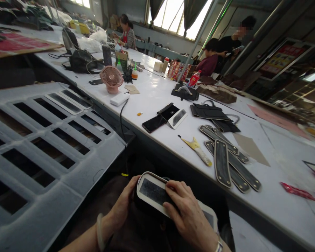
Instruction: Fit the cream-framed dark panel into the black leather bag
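A long piece with rounded ends (153, 192), pale-rimmed with a dark strip along its middle, lies over a dark item on the person's lap. My left hand (124, 202) is wrapped round its left end, fingers partly hidden behind the edge. Across its upper face lies my right hand (185, 206), fingers bent and pressing on the dark strip. On the white table beyond are several dark strips with pale edging and rivets (222, 162), a yellow-handled tool (198, 150), a phone (154, 123) and a small pale-and-dark panel (178, 118).
A grey slatted plastic pallet (76, 182) stands at the left. The white table (157, 154) holds a pink fan (111, 78), a white power bank (119, 99), black bags (210, 112) and a red-labelled bottle (194, 79). Other people sit or stand behind it.
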A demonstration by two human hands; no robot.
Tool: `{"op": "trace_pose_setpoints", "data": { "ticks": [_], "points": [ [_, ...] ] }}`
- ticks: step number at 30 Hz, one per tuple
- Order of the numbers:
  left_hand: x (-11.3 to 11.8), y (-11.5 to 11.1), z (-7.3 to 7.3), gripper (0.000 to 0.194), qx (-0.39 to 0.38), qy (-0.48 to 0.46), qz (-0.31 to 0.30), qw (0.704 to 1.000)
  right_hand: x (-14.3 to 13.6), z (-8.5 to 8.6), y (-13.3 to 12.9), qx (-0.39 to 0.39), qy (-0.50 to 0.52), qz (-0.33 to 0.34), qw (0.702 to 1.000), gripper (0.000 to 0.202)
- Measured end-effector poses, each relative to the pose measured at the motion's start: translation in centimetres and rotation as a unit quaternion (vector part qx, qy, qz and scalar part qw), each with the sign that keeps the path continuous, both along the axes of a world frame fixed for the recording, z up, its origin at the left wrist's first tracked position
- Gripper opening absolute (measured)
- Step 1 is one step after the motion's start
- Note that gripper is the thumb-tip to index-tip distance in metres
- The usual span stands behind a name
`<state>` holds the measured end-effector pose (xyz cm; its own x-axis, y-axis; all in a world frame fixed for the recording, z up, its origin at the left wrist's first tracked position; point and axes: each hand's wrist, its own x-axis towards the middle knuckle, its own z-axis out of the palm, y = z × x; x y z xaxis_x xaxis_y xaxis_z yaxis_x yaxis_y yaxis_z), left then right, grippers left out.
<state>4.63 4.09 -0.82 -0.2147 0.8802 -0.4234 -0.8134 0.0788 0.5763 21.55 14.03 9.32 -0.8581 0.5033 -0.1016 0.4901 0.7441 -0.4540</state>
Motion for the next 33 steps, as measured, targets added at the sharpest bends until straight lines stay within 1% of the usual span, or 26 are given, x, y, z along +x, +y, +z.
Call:
{"op": "trace_pose_setpoints", "data": {
  "ticks": [4, 6, 10, 14, 17, 18, 19, 20, 21, 22, 23, 24, 25, 26, 27, 28, 29, 30, 31, 32, 33],
  "points": [
    [-0.4, 0.3, -0.2, 0.038, -0.023, -0.007, 0.006, 1.0, -0.8, -1.4, -0.4, -0.03, 0.115, -0.056, 0.991, 0.02],
    [-0.7, 0.4, 0.0, 0.041, -0.032, -0.011, -0.012, 0.999, -1.5, -1.6, -0.6, -0.042, 0.142, -0.064, 0.987, 0.019],
    [-1.3, 0.2, 0.4, 0.043, -0.053, -0.001, -0.047, 0.997, -2.8, -1.1, -1.1, -0.033, 0.114, -0.037, 0.992, 0.022],
    [-2.0, 0.2, 1.0, 0.045, -0.063, 0.015, -0.086, 0.994, -3.1, -0.9, -1.4, -0.04, 0.108, -0.035, 0.993, 0.021],
    [-2.6, 0.6, 2.2, 0.056, -0.056, 0.059, -0.139, 0.987, -2.9, -1.2, -1.8, -0.048, 0.108, -0.051, 0.992, 0.017],
    [-2.8, 0.8, 2.7, 0.058, -0.055, 0.098, -0.154, 0.982, -2.8, -1.2, -2.1, -0.05, 0.113, -0.06, 0.991, 0.016],
    [-3.1, 1.0, 3.2, 0.059, -0.054, 0.16, -0.165, 0.972, -2.8, -1.1, -2.4, -0.054, 0.127, -0.071, 0.988, 0.015],
    [-3.5, 1.2, 3.7, 0.058, -0.049, 0.244, -0.166, 0.954, -2.7, -1.0, -2.7, -0.064, 0.152, -0.082, 0.983, 0.016],
    [-3.9, 1.4, 4.2, 0.054, -0.04, 0.349, -0.167, 0.921, -2.6, -0.8, -2.9, -0.083, 0.189, -0.097, 0.974, 0.017],
    [-4.2, 1.7, 4.6, 0.048, -0.02, 0.466, -0.153, 0.871, -2.4, -0.5, -3.1, -0.103, 0.235, -0.117, 0.959, 0.018],
    [-4.5, 2.0, 4.9, 0.044, 0.018, 0.566, -0.133, 0.814, -2.1, -0.1, -3.2, -0.12, 0.286, -0.141, 0.94, 0.017],
    [-4.6, 2.4, 5.3, 0.039, 0.06, 0.636, -0.13, 0.758, -1.5, 0.2, -3.1, -0.127, 0.333, -0.171, 0.918, 0.016],
    [-4.6, 2.8, 5.6, 0.036, 0.108, 0.683, -0.136, 0.71, -0.7, 0.4, -2.9, -0.12, 0.374, -0.21, 0.896, 0.015],
    [-4.3, 3.3, 6.1, 0.035, 0.155, 0.71, -0.158, 0.669, 0.4, 0.3, -2.6, -0.099, 0.403, -0.259, 0.872, 0.013],
    [-3.8, 3.8, 6.5, 0.035, 0.196, 0.722, -0.192, 0.635, 1.8, 0.0, -2.2, -0.071, 0.424, -0.319, 0.845, 0.012],
    [-3.1, 4.2, 7.0, 0.036, 0.23, 0.725, -0.234, 0.606, 3.5, -0.6, -1.8, -0.053, 0.441, -0.39, 0.807, 0.012],
    [-2.2, 4.7, 7.6, 0.038, 0.257, 0.72, -0.278, 0.581, 5.2, -1.7, -1.3, -0.044, 0.45, -0.463, 0.762, 0.016],
    [-1.2, 5.2, 8.1, 0.04, 0.278, 0.712, -0.323, 0.558, 6.9, -3.0, -0.9, -0.054, 0.459, -0.535, 0.707, 0.022],
    [-0.1, 5.7, 8.5, 0.042, 0.298, 0.701, -0.363, 0.537, 8.5, -4.6, -0.6, -0.097, 0.469, -0.592, 0.648, 0.027],
    [1.0, 6.1, 8.8, 0.044, 0.314, 0.688, -0.399, 0.519, 9.6, -6.3, -0.5, -0.125, 0.459, -0.612, 0.632, 0.033],
    [2.0, 6.6, 9.0, 0.047, 0.327, 0.674, -0.428, 0.505, 10.4, -7.8, -0.4, -0.156, 0.447, -0.612, 0.633, 0.037]
  ]
}}
